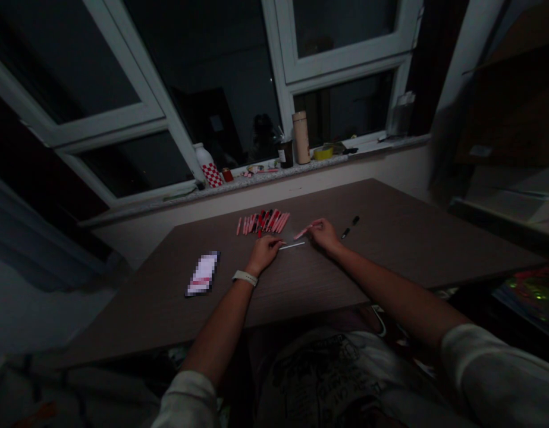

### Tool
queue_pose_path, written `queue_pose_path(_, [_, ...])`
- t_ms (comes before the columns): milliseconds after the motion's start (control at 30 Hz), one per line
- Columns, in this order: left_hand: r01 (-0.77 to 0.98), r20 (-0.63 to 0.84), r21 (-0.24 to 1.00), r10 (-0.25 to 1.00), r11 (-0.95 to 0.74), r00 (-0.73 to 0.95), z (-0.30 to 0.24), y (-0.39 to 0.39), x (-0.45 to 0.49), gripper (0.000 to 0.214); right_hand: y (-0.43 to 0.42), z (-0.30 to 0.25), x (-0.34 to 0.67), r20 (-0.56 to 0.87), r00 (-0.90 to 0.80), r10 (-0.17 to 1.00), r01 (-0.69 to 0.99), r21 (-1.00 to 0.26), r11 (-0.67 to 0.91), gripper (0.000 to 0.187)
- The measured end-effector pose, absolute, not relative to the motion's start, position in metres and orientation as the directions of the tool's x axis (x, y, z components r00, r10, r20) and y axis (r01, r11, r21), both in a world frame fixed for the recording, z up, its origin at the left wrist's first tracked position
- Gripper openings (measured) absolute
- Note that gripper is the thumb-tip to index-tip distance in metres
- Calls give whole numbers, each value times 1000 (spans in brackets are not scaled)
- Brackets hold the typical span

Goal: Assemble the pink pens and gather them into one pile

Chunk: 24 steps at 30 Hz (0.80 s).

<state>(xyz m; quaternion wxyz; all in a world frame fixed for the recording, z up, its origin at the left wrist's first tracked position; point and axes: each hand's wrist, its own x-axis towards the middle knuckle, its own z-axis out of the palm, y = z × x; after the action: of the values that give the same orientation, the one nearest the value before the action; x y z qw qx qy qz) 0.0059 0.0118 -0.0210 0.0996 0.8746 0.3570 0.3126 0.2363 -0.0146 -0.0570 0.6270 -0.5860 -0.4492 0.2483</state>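
My left hand (265, 252), with a light watch band at the wrist, is closed in a pinch at the left end of a thin white stick (292, 245). The stick looks like a pen refill, lying low over the table. Just to its right, my right hand (324, 235) is closed on a slim pink pen (303, 232), whose end points left toward the stick. Beyond my left hand lies a row of several pink, red and black pens (267, 222), side by side. Right of my right hand lie a short black pen piece (346, 232) and a black cap (355, 220).
A phone (203, 273) with a lit, blurred screen lies at the left of the brown table (301, 291). On the windowsill stand a checkered bottle (209, 166), a small red jar (227, 175), a dark cup (285, 154), a beige flask (301, 138) and yellow tape (323, 154).
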Motion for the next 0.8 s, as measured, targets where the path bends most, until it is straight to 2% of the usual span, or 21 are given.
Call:
queue_pose_path(167, [554,472,381,671,-740,572,-20,11,6,18,-16,-56,236,274,486,830,255,-953,165,22])
queue_pose_path(567, [549,501,383,666,-743,553,-19,11,8,20,-27,-45,233,400,412,819,388,-890,240,22])
queue_pose_path(800, [564,509,397,685,-724,521,-19,10,8,20,-29,-44,234,403,423,812,456,-869,194,19])
